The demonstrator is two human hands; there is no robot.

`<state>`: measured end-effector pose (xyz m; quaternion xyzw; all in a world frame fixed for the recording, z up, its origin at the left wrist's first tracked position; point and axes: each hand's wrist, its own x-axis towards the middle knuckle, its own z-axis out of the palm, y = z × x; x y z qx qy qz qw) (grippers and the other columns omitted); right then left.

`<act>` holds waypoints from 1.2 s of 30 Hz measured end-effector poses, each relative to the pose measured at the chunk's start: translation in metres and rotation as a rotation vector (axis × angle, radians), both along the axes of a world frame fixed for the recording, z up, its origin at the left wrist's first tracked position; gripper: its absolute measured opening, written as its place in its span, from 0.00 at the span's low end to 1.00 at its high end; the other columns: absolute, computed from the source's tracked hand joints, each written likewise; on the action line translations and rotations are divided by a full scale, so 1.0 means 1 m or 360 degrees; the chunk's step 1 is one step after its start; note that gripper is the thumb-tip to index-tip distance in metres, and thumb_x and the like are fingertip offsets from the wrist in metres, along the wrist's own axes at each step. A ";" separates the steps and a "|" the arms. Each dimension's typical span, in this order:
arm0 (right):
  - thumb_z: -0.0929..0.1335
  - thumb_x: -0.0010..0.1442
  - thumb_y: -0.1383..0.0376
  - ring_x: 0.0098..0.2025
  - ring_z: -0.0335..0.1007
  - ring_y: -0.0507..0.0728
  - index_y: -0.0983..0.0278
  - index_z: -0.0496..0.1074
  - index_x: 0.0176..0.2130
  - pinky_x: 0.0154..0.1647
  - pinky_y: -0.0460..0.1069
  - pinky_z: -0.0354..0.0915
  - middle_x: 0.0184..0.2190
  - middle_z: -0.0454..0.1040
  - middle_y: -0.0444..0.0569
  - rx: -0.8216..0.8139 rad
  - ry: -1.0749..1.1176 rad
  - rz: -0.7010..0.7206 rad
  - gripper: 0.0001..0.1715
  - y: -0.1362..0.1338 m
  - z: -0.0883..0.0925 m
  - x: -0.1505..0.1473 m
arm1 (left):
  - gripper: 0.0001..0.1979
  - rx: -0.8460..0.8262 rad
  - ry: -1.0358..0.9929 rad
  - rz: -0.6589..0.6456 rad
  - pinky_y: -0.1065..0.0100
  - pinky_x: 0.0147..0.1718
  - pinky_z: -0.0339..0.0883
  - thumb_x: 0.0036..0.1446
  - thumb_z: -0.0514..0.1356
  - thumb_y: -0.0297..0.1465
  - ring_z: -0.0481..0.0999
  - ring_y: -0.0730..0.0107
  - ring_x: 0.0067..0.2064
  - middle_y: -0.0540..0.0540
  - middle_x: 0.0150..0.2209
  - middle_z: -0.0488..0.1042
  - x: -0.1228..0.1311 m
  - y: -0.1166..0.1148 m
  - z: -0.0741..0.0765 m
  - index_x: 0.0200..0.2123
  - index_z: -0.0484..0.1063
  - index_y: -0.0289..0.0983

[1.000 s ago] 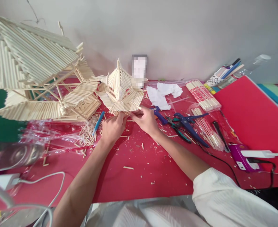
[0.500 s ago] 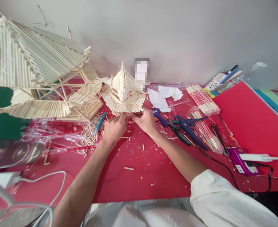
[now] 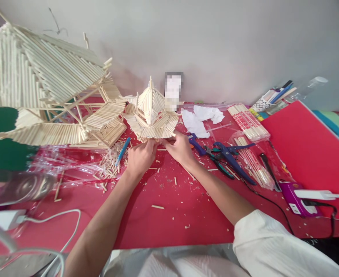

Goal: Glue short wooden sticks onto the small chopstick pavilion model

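A small pavilion model (image 3: 151,104) built of thin wooden sticks stands upright in front of me, with a pointed roof and a flared lower eave. Below the front of that eave, my left hand (image 3: 142,154) is closed, fingers curled against the model's lower edge. Close beside it, my right hand (image 3: 179,148) grips the same lower part from the right, its thumb turned inward. The fingertips of both hands are partly hidden under the eave. A larger stick-built house model (image 3: 56,73) rises at the left.
Right of my hands lie a blue glue gun (image 3: 196,145), cutters (image 3: 233,161), bundled sticks (image 3: 248,122) and white tissue (image 3: 196,121). A blue pen (image 3: 123,151) rests by cut stick pieces (image 3: 111,163). A phone (image 3: 173,90) leans on the wall. A purple power strip (image 3: 298,200) lies at right.
Both hands stay at the lower front of the small pavilion model, nearly still. The whole view has shifted very slightly.
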<state>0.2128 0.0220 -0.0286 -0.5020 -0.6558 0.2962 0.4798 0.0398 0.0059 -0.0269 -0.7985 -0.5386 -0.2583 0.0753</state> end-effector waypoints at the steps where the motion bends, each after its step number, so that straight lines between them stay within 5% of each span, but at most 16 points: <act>1: 0.74 0.62 0.61 0.35 0.82 0.61 0.62 0.77 0.47 0.37 0.52 0.77 0.34 0.82 0.51 0.0006 -0.0003 0.0007 0.13 0.000 0.000 0.001 | 0.13 0.0002 0.0000 -0.0001 0.68 0.22 0.48 0.68 0.54 0.34 0.79 0.64 0.24 0.45 0.23 0.79 0.000 0.000 0.000 0.36 0.76 0.37; 11: 0.68 0.63 0.69 0.35 0.81 0.59 0.62 0.76 0.46 0.37 0.51 0.76 0.38 0.83 0.49 0.0133 -0.0113 0.0131 0.11 -0.013 0.009 0.009 | 0.11 -0.0029 -0.0032 0.0014 0.68 0.22 0.49 0.67 0.55 0.33 0.79 0.65 0.25 0.45 0.23 0.79 0.002 0.000 0.002 0.35 0.75 0.37; 36: 0.67 0.61 0.70 0.43 0.81 0.60 0.62 0.78 0.47 0.42 0.52 0.77 0.42 0.83 0.50 0.0056 -0.0091 0.0159 0.15 -0.011 0.003 0.011 | 0.10 -0.0008 -0.0016 0.0037 0.69 0.22 0.50 0.66 0.56 0.33 0.79 0.66 0.25 0.46 0.22 0.79 0.001 0.000 0.002 0.35 0.76 0.37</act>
